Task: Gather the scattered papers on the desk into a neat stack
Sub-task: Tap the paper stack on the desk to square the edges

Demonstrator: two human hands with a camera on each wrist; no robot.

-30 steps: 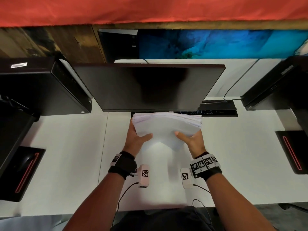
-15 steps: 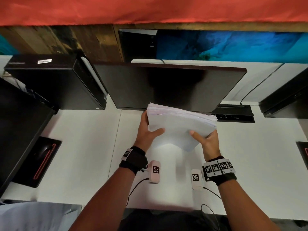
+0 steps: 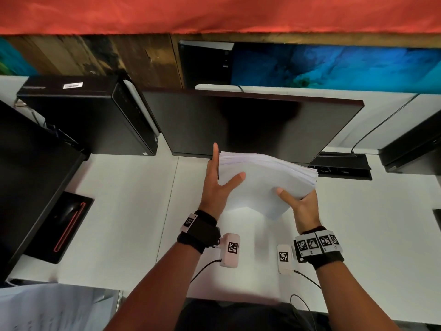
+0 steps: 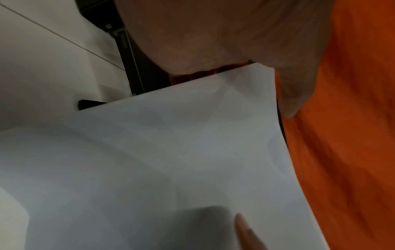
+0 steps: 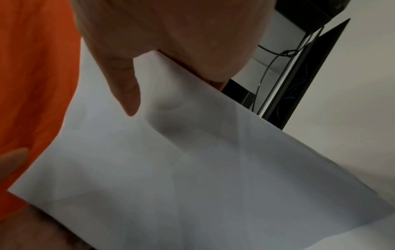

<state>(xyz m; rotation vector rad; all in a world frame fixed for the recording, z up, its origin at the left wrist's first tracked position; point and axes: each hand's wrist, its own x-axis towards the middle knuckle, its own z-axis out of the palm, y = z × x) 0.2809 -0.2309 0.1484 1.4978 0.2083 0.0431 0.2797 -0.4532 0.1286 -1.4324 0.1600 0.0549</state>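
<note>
Squaring step in hand, by judgement. Papers [image 3: 265,185] held tilted above the white worktop [image 3: 124,211], just before the monitor [image 3: 250,125]. Right hand [image 3: 303,206] pinching the right edge, thumb on top. Left hand [image 3: 216,187] spread flat against the left edge, fingers straight. Far edge fanned, sheets uneven. Next: likely tapping edges flush, then laying flat. Bare worktop below; monitor close behind.

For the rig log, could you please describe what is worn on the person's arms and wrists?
Bare forearms. The left wrist has a black band, a tag and a white marker-printed camera with a black cable. The right wrist has a black band ringed with markers and a similar camera.
</note>
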